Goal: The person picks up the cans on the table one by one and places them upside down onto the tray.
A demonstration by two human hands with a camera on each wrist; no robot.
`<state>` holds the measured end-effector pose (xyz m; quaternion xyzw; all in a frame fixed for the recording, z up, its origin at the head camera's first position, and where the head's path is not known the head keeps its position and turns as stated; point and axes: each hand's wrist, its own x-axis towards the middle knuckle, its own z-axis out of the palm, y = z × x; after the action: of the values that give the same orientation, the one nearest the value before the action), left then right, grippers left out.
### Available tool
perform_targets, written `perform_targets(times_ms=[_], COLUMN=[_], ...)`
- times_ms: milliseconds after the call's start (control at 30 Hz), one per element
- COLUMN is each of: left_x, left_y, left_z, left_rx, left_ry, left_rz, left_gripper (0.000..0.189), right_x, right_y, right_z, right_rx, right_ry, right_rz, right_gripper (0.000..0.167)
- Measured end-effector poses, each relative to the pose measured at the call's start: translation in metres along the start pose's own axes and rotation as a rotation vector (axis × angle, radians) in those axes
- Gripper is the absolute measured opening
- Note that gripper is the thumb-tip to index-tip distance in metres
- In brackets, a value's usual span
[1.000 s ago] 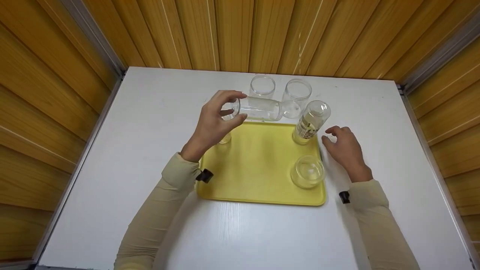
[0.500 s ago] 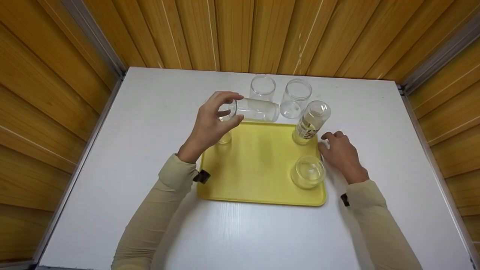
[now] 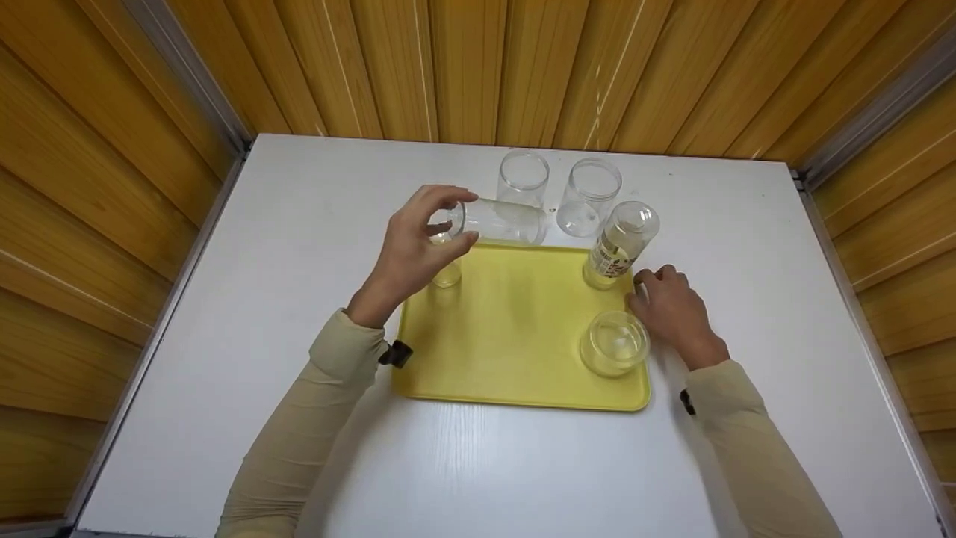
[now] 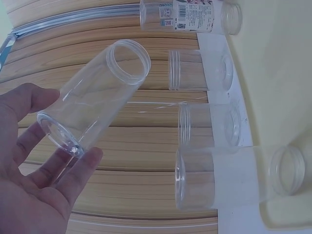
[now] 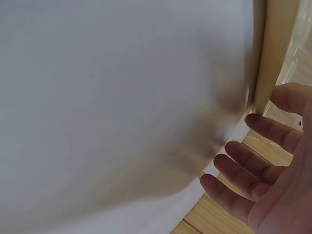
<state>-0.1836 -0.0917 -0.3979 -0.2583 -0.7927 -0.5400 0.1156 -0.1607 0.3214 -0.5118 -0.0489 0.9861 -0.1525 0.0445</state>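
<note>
My left hand (image 3: pixel 418 243) grips a clear jar (image 3: pixel 508 222) by its base and holds it tipped sideways above the back of the yellow tray (image 3: pixel 515 329). In the left wrist view the jar's open threaded mouth (image 4: pixel 129 61) points away from the palm. My right hand (image 3: pixel 672 310) is at the tray's right edge. Thumb and forefinger pinch the rim (image 5: pixel 265 73) there, with the other fingers extended. A labelled jar (image 3: pixel 620 246) stands mouth down in the tray's back right corner. Another jar (image 3: pixel 447 274) stands mouth down at the back left, partly hidden by my left hand.
A short, wide clear jar (image 3: pixel 614 345) sits in the tray's front right corner. Behind the tray, two clear jars (image 3: pixel 523 175) (image 3: pixel 590 196) stand mouth up on the white table (image 3: pixel 224 336). Wood-patterned walls (image 3: pixel 478 67) surround the table.
My left hand has drawn the tipped jar slightly left and toward me. My right hand has come left from beside the tray and now pinches its rim. The tray and the other jars stay put.
</note>
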Motion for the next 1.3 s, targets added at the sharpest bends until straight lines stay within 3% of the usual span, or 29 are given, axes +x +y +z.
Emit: perform_targets(times_ms=[700, 1300], left_x=[-0.001, -0.006], left_y=[0.001, 0.006], left_z=[-0.005, -0.014], left_rx=[0.103, 0.241], left_ry=[-0.043, -0.169], left_rz=[-0.014, -0.014], left_gripper=[0.039, 0.039], right_x=[-0.001, -0.002], right_y=[0.006, 0.006], right_z=[0.008, 0.008], right_rx=[-0.052, -0.079], right_ry=[0.074, 0.064], right_rz=[-0.046, -0.071], right_gripper=[0.037, 0.039])
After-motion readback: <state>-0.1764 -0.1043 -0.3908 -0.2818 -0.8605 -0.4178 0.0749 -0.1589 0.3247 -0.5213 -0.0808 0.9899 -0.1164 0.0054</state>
